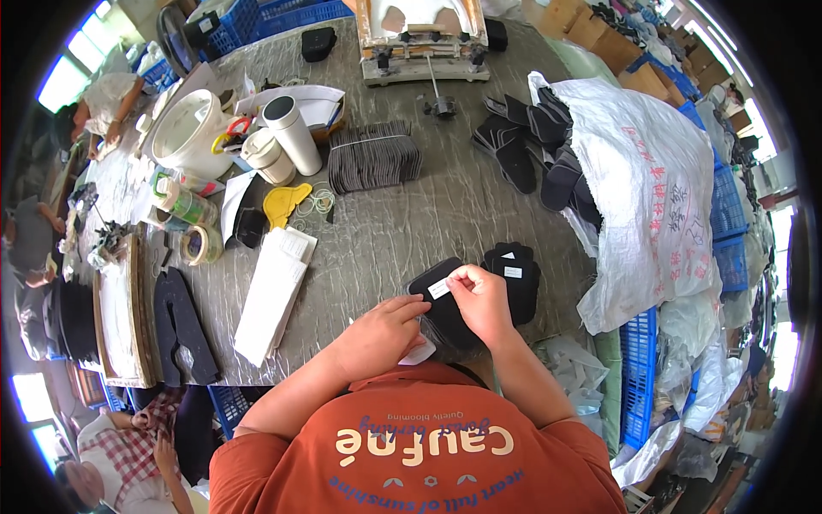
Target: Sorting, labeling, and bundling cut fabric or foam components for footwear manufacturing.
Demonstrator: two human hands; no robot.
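Note:
At the table's near edge lies a pile of flat black pads [452, 324]. The top one carries a white label [439, 289]. My right hand [482, 301] pinches this label's right end between thumb and fingertips. My left hand [383, 330] reaches in from the left, its fingers stretched out and their tips on the top pad's left edge. A small white paper [419, 351] pokes out beneath my left palm; whether the hand grips it is hidden. Just right of my right hand sits a second pile of black pads [521, 295], with white labels on it.
A white woven sack [642, 197] spills black pads [514, 154] on the right. A row of dark pads [374, 157] stands mid-table. Folded white paper [272, 295], a tape roll [201, 245], a tumbler [293, 137] and a bucket [187, 133] occupy the left. A clamped frame [424, 43] is at the back.

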